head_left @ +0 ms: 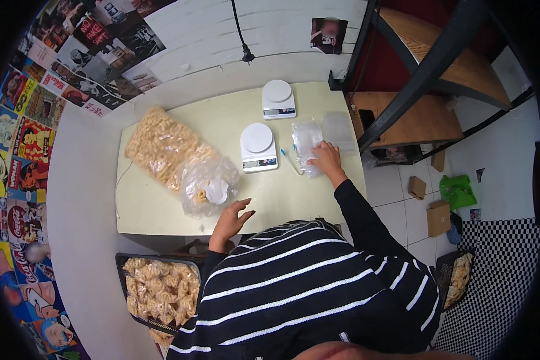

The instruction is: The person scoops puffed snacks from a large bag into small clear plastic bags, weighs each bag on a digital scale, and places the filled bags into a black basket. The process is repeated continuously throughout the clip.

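My right hand [328, 161] rests on a stack of clear plastic bags [306, 134] at the right of the table, its fingers stretched over the near edge. A second pile of clear bags [338, 128] lies just beyond it. Above the table's front edge is my left hand [231, 222], fingers apart and holding nothing. Close by sits an opened clear bag [205, 204] with a white scoop-like piece [218, 191] and a few yellowish snack pieces in it. A large, full bag of puffed snacks [165, 145] lies behind that.
Two white kitchen scales, one nearer [258, 148] and one farther [278, 99], stand mid-table. A blue-tipped pen [291, 162] lies beside the bags. Below left is a black crate [121, 273] of packed snack bags. Wooden shelves [411, 117] rise at the right; cardboard boxes [438, 218] sit on the floor.
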The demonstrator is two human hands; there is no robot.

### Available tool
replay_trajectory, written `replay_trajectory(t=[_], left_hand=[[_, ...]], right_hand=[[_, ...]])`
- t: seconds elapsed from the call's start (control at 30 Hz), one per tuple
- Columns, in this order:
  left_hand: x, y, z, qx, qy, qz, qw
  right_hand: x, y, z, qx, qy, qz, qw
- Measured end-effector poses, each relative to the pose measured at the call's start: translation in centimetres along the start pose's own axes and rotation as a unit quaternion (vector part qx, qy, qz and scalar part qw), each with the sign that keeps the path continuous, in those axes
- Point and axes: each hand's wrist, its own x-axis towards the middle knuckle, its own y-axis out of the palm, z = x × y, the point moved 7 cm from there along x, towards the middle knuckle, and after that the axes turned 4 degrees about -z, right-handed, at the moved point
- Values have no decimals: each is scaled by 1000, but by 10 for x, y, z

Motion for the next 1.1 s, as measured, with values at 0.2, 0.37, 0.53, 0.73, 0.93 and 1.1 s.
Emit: replay_trajectory(t=[0.2,0.37,0.53,0.73,0.93,1.1], left_hand=[[15,8,-17,13,32,19,999],[32,14,-46,36,99,35,994],[54,6,-97,72,240,-127,960],[72,49,-107,-129,136,148,971],[53,107,-119,-281,32,364,887],[39,139,-141,-227,79,418,876]], right_hand=[[3,6,1,0,-18,5,1000],[-2,-29,9,92,-44,-144,984],[-33,-61,52,291,-122,-48,948],[-103,-92,80,468,-41,77,879],[-165,-111,54,435,48,-8,899],[-225,-121,41,414,139,-91,895]])
